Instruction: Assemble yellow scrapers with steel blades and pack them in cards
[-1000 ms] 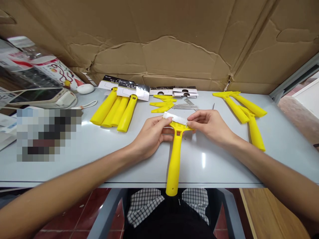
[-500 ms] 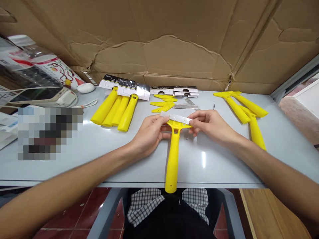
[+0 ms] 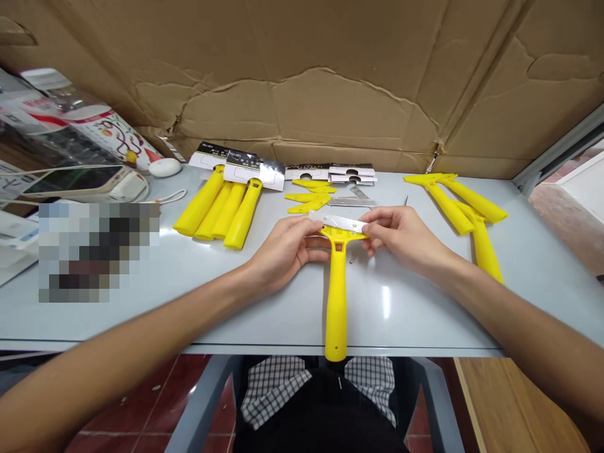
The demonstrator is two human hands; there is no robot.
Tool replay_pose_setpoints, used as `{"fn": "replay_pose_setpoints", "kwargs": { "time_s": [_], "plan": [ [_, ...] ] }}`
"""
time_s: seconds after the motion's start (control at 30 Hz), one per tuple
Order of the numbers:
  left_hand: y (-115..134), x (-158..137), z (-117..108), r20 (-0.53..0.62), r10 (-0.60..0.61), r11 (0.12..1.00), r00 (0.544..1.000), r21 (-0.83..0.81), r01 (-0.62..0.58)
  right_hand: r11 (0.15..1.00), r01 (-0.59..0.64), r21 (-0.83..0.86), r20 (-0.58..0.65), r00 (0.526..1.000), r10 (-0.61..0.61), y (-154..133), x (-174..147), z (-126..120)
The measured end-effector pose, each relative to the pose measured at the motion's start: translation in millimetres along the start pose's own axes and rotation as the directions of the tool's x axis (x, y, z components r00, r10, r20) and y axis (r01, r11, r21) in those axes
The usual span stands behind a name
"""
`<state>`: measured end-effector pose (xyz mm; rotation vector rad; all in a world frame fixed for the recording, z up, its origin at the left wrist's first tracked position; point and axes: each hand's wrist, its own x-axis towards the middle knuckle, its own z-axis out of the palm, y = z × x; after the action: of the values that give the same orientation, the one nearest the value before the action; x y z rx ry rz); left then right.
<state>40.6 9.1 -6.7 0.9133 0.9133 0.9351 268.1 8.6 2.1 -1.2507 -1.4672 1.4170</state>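
Yellow scraper (image 3: 336, 289) flat on table, metal blade (image 3: 338, 221) atop.

Scraper handle (image 3: 336, 296) glossy yellow plastic; blade (image 3: 338, 221) bright metal (thin strip); table (image 3: 198, 296) smooth, shiny; cardboard (image 3: 330, 94) matt, creased.

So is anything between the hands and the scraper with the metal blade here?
Nothing visible. The left hand and right hand already pinch the ends of the metal blade, which lies along the head of the yellow scraper.
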Motion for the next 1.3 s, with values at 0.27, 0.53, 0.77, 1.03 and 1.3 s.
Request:
{"fn": "replay_pose_setpoints", "kwargs": {
  "time_s": [0.27, 0.53, 0.77, 1.03, 1.3],
  "plan": [
    [5.2, 3.2, -2.7, -0.038, 0.012, 1.000, 0.999, -0.016, -0.012, 1.000, 0.005, -0.001, -0.014, 1.000, -0.005, 0.5, 0.0, -0.3],
    [3.2, 4.8, -3.0, -0.043, -0.004, 1.000, 0.999, -0.005, 0.004, 1.000, 0.005, -0.004, -0.009, 1.000, -0.005, -2.4, -0.4, -1.2],
    [2.6, 3.8, -1.7, -0.056, -0.002, 1.000, 0.998, -0.005, 0.002, 1.000, -0.005, -0.012, -0.008, 1.000, 0.005, -1.0, -1.8, -0.3],
    [4.6, 3.1, -1.1, -0.060, -0.003, 1.000, 0.998, 0.008, 0.003, 1.000, 0.014, 0.020, -0.019, 1.000, -0.014, -2.9, -3.6, 0.1],
    [3.6, 2.9, -0.6, -0.065, -0.004, 1.000, 0.998, 0.004, 0.004, 1.000, 0.024, 0.020, -0.014, 1.000, -0.023, -2.8, -2.9, 0.7]
  ]
}}
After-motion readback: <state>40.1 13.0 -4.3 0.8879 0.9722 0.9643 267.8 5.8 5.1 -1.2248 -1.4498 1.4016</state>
